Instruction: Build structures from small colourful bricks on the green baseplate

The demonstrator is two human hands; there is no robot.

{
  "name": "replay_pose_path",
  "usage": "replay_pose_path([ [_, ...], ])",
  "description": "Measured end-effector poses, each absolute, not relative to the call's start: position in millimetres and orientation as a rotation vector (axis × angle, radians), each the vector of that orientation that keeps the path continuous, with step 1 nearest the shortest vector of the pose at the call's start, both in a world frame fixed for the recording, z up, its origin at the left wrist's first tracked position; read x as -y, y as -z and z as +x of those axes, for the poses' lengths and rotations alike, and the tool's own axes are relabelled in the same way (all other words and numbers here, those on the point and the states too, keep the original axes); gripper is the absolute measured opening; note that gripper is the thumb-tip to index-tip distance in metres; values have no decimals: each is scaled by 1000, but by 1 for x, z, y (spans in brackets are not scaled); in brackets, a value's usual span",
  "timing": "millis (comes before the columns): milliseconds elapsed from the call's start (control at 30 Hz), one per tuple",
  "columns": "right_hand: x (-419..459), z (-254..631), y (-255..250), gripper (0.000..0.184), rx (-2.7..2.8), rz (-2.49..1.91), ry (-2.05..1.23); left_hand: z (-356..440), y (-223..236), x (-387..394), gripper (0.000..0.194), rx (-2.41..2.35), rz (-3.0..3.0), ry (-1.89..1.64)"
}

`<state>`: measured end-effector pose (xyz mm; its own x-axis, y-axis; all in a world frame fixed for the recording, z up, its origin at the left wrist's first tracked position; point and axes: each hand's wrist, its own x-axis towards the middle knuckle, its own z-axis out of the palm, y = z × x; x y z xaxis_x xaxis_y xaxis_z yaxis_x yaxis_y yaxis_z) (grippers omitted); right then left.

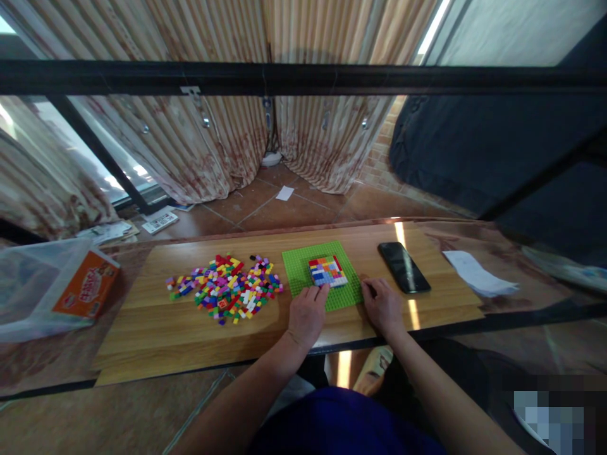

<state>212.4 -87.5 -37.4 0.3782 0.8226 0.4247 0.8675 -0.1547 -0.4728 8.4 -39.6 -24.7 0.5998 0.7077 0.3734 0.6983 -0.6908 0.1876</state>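
Observation:
A green studded baseplate (291, 268) lies on the wooden board, with a flat block of multicoloured toy bricks (327, 272) built up near its middle. My left hand (307, 314) rests over the plate's front left part. Its fingers reach forward, and the tips touch or nearly touch the block's front edge. At the plate's right edge is my right hand (383, 305), fingers curled in. Whether anything small sits in those fingers is hidden. To the left of the plate spreads a loose pile of small coloured bricks (232, 287).
A black phone (404, 267) lies right of my right hand, and white papers (478, 273) lie beyond it. At far left stands a clear plastic bin (35, 291) with an orange label. The wooden board (152, 328) ends close to my body. Curtains (317, 139) hang behind.

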Motion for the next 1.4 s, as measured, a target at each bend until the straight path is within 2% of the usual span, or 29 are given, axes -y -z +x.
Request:
replay_pose_path([
  [300,87,215,40,29,1478,-1998,92,11,7,37,29,-1237,2644,-570],
  [467,87,217,41,30,1498,-1997,131,-5,-1,50,37,-1194,2608,-618],
  [633,88,218,42,31,1494,-1985,127,-50,2,72,16,-1244,2490,-760],
  [933,90,217,38,34,1491,-1983,99,-125,6,62,17,-1545,2387,-913],
  [1167,90,217,38,35,1487,-1986,113,-124,6,41,15,-1607,2429,-872],
  [1400,90,218,40,34,1481,-2003,118,-107,-1,22,27,-1458,2586,-646],
])
